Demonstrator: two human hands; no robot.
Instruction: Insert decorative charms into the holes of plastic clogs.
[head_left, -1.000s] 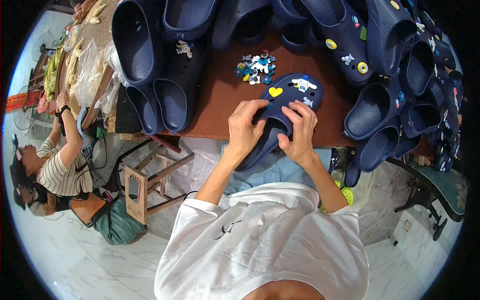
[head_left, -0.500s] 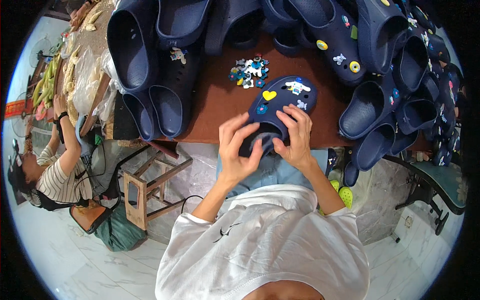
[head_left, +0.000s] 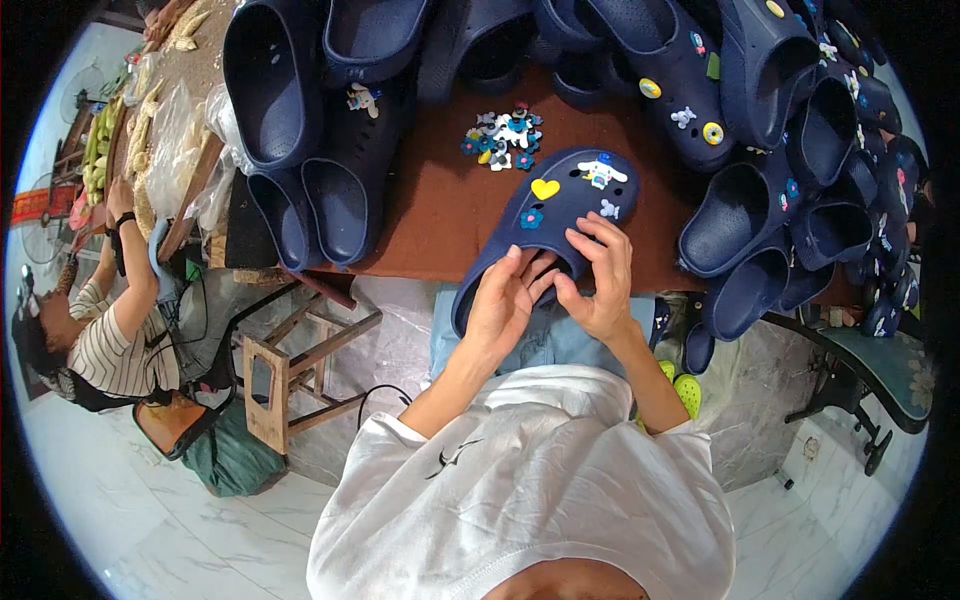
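A dark blue clog (head_left: 510,215) lies at the table's near edge, toe pointing away and to the right. Its upper carries a yellow heart charm (head_left: 545,189), a blue flower charm (head_left: 531,218), a white character charm (head_left: 604,171) and a small pale charm (head_left: 609,209). My left hand (head_left: 504,300) has its fingers reaching into the foot opening, with the thumb up by the rim; its fingertips are partly hidden. On the clog's right side, my right hand (head_left: 603,285) curls its fingers over the upper while the thumb sits at the opening. Beyond the clog is a pile of loose charms (head_left: 505,137).
Dark blue clogs stand at the left (head_left: 275,90), along the back and at the right (head_left: 735,225), several with charms. A wooden stool (head_left: 275,375) is below the brown table (head_left: 425,215). At the far left, a person in a striped shirt (head_left: 125,340) works at another table.
My left hand has moved from around the clog's opening to reaching its fingers inside. The heel, bent in earlier, now extends toward the lower left. My right hand stays beside the opening.
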